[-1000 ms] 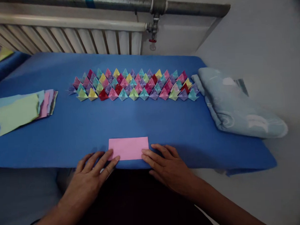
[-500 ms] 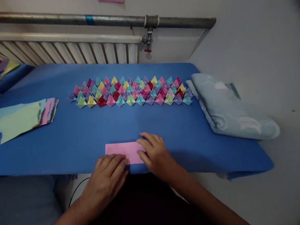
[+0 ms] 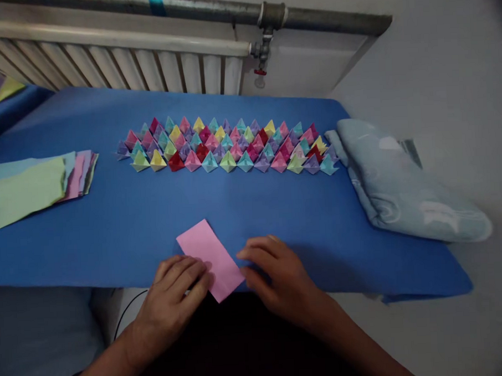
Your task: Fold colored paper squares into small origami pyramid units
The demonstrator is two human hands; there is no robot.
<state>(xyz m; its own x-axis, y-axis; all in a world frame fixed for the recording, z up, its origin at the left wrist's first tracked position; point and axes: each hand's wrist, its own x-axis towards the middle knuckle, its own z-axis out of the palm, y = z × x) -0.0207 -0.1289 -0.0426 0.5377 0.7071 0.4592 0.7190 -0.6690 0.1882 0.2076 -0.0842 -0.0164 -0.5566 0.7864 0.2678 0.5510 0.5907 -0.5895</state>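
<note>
A pink paper rectangle [image 3: 215, 259] lies slanted at the near edge of the blue surface, one corner jutting past that edge. My left hand [image 3: 180, 288] grips its left long side, fingertips on top and the thumb hidden. Just off the right-hand corner is my right hand [image 3: 275, 273], its thumb and fingers parted with nothing between them. Farther back stand several rows of small folded paper boats [image 3: 227, 161] in pink, blue, green, yellow, purple and red.
Loose coloured paper sheets [image 3: 30, 186] are stacked at the left. A folded light-blue blanket [image 3: 404, 187] rests on the right end of the blue surface [image 3: 124, 232]. Behind it are a white radiator [image 3: 146, 65] and a metal pipe [image 3: 210, 9] with a red-handled valve.
The pink paper has turned from lying level to a slant. My right hand has let go of it and drawn slightly right, while my left hand keeps hold. The view has shifted.
</note>
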